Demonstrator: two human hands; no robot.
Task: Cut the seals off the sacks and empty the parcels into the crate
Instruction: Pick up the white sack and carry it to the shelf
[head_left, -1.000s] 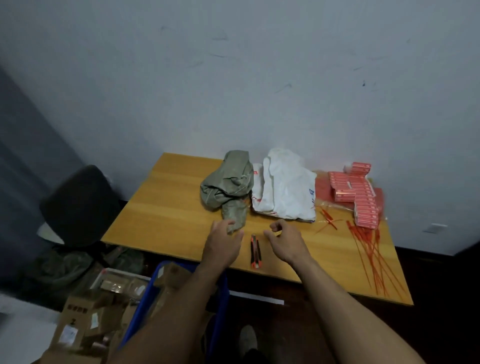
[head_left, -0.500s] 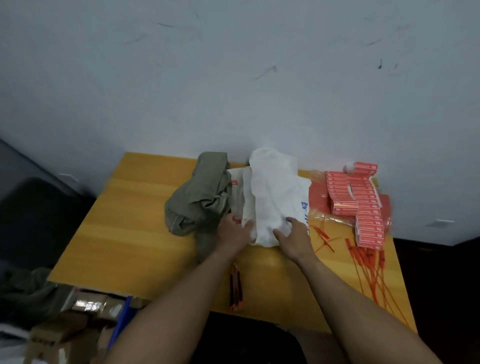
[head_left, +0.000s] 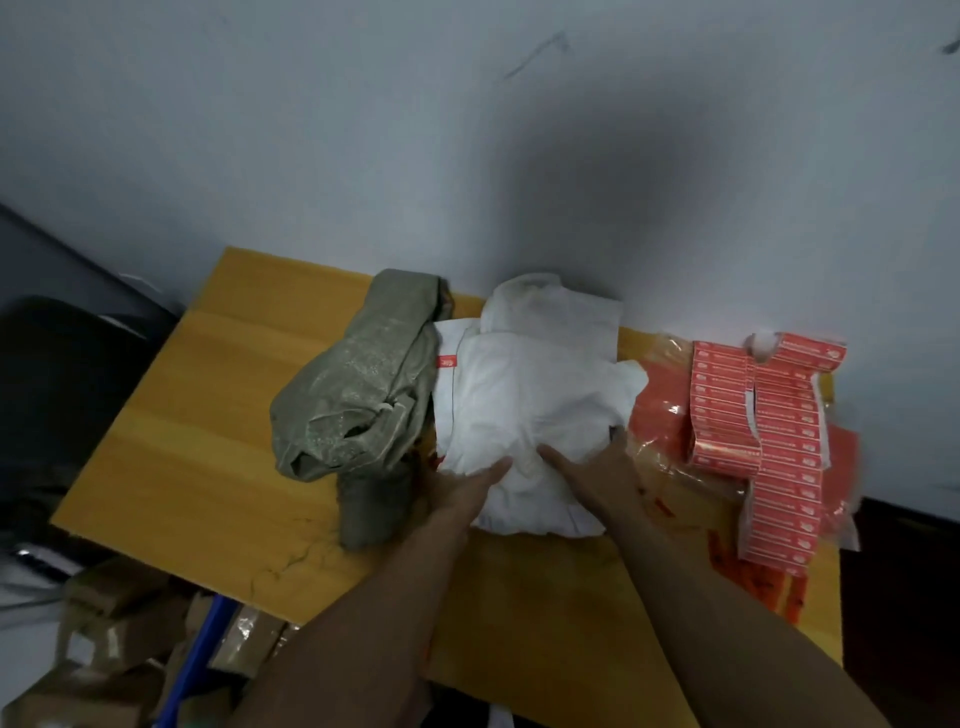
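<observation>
- Left grip (head_left: 460, 488) holds the crumpled white plastic sack (head_left: 524, 395) at its near left edge: thumb laid flat on top, the other fingers hidden under the fabric
- Right grip (head_left: 597, 467) holds the same sack on its near right side, thumb stretched across the top toward the left thumb, fingers curled round the right edge
- This sack lies in the middle of the yellow wooden tabletop (head_left: 197, 426), folded in loose layers, its far end against the pale wall (head_left: 467, 156); a small red label (head_left: 447, 361) shows near its left edge
- Touching its left side lies the grey-green woven sack (head_left: 358, 405), bunched and limp, its mouth sagging open toward the near side
- To the right, stacked strips of red seal tags (head_left: 779, 457) rest on a clear plastic bag (head_left: 654, 436)
- Below the tabletop's near left edge, the blue crate (head_left: 205, 639) shows among brown cardboard parcels (head_left: 114, 618)
</observation>
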